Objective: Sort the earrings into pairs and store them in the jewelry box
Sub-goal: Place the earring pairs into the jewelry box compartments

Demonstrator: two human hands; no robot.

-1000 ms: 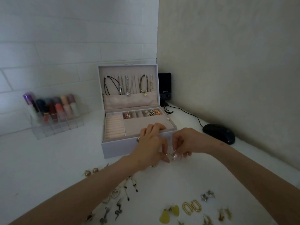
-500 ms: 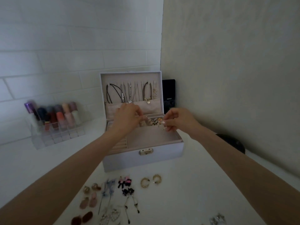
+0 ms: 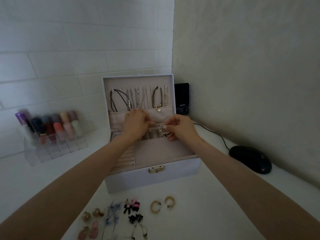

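1. Jewelry box (image 3: 152, 179) open on the white table (image 3: 199, 213), necklaces (image 3: 138, 99) hanging in its upright lid.
2. Both hands over the rear small compartments. Right hand (image 3: 181, 127) pinches a silver earring (image 3: 160, 129); left hand (image 3: 136, 124) has its fingers curled, hold unclear.
3. Gold hoops (image 3: 162, 204) and other pairs lie in front of the box.

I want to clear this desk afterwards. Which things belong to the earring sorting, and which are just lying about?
In the job: jewelry box, silver earring pinched in the right hand, left hand, gold hoops, bow earrings.
Lying about: lipstick rack, black mouse, black speaker.
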